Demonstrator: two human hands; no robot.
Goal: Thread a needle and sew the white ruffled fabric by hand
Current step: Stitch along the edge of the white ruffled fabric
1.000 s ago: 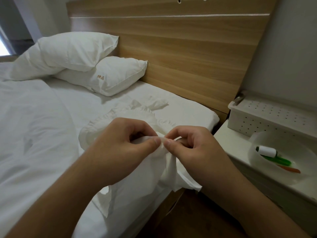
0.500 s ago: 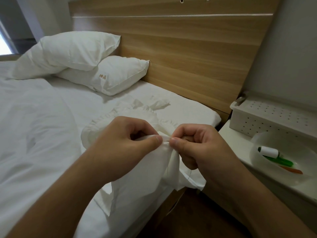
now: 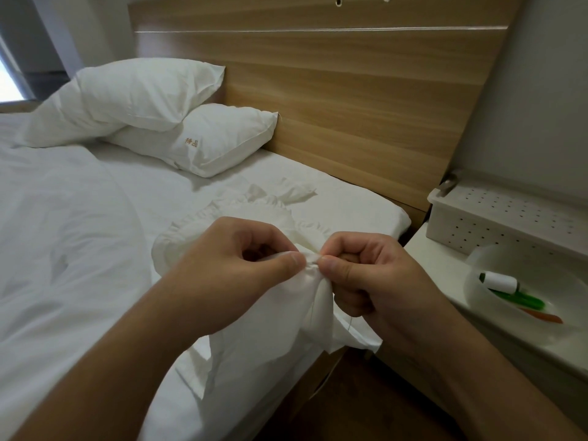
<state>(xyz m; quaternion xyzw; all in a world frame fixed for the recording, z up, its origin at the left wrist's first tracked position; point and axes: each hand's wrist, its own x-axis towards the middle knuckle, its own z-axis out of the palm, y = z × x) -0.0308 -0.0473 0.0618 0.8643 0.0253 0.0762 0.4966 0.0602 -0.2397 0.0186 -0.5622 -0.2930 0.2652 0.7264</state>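
Thumb tips nearly meet at frame centre: the left hand (image 3: 229, 275) pinches a gathered fold of the white fabric (image 3: 264, 338), fingers curled; the right hand (image 3: 369, 275) pinches the same fold, perhaps a needle, too small to tell. Fabric drapes down over the bed (image 3: 63, 249) edge; a bowl (image 3: 477, 300) sits right.

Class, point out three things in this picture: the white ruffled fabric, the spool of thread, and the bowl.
fabric (image 3: 280, 316): head view, hanging panel below the hands.
spool (image 3: 502, 281): head view, middle of its white side.
bowl (image 3: 477, 259): head view, left rim.
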